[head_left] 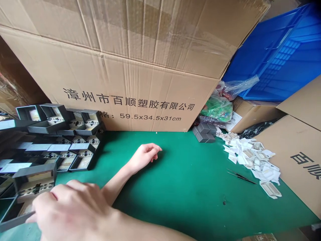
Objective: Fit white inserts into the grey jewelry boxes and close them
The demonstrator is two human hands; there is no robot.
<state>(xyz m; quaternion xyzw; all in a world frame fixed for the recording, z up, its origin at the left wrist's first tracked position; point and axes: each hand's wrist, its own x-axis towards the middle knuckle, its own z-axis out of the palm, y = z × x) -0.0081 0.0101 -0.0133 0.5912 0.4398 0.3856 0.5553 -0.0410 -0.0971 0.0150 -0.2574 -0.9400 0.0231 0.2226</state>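
My right arm reaches in from the bottom right and crosses over my left forearm. At the lower left my right hand (72,207) has its fingers bent around the near side of an open dark grey hinged box (35,174); the fingertips are partly hidden. Pale lining and a small dark catch show inside that box. My left hand (145,155) rests over the middle of the green table (175,187), fingers curled in, with nothing visible in them. Beyond the right hand, several similar boxes (81,162) stand open in rows.
A large cardboard carton (140,80) walls off the back. Toward the right are stacked grey blocks (204,132), a heap of white scraps (250,155), tweezers (242,176) and another carton (288,147). A blue crate (276,53) and plastic bags (218,108) stand behind.
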